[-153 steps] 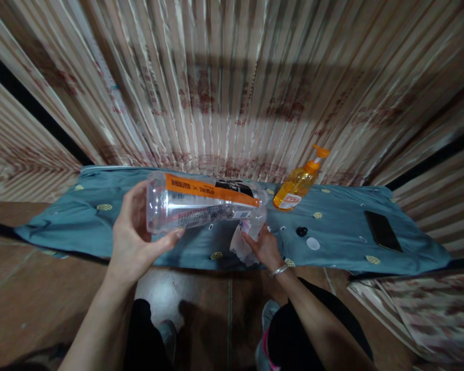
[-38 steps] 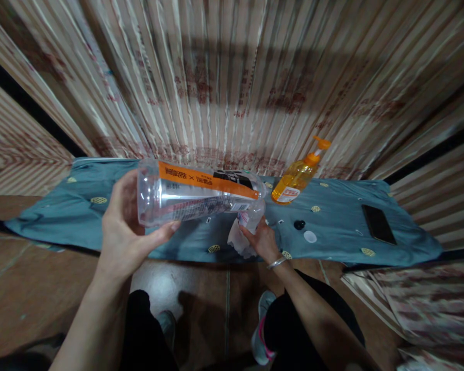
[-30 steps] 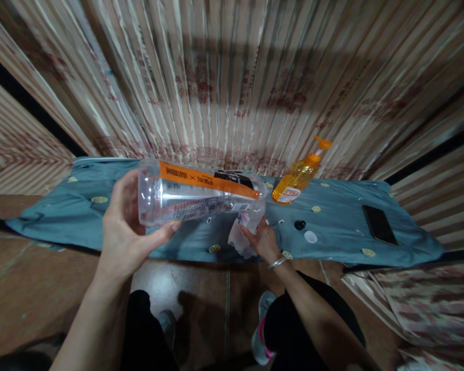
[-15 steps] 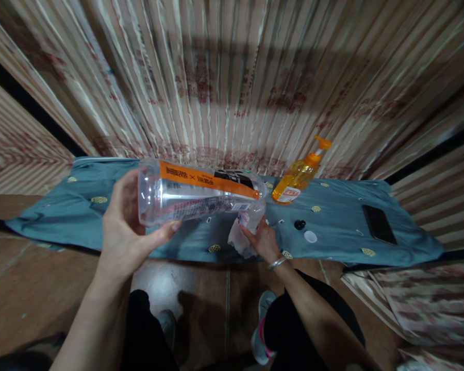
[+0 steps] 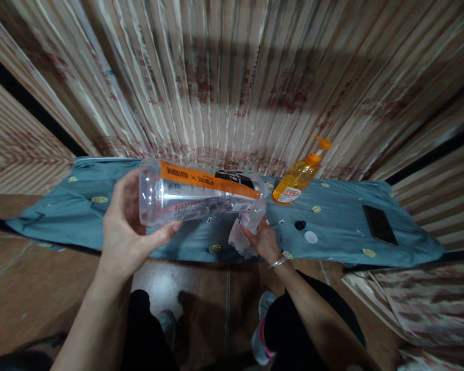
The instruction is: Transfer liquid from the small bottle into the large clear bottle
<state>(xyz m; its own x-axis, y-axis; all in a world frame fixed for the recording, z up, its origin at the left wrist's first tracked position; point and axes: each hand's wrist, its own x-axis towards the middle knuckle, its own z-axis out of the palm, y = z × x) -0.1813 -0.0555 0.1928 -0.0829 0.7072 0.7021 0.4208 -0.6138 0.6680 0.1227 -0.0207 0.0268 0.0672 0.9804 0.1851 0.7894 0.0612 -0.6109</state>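
My left hand (image 5: 129,224) is wrapped round the base end of a large clear plastic bottle (image 5: 193,203) with an orange, silver and black label. This bottle lies nearly level in the air, its neck end to the right and tipped slightly downward. Below that neck end, my right hand (image 5: 263,239) grips a smaller clear plastic bottle (image 5: 244,239) that looks crumpled or cut at its lower end. The big bottle's neck meets or overlaps the top of the smaller one; whether the two touch is hard to tell. No liquid can be made out in either.
A pump bottle of orange liquid (image 5: 294,180) stands behind my right hand. To the right on the blue-green cloth (image 5: 332,211) lie a small black cap (image 5: 300,225), a white cap (image 5: 311,237) and a dark phone (image 5: 380,225). Striped curtains (image 5: 232,82) hang behind.
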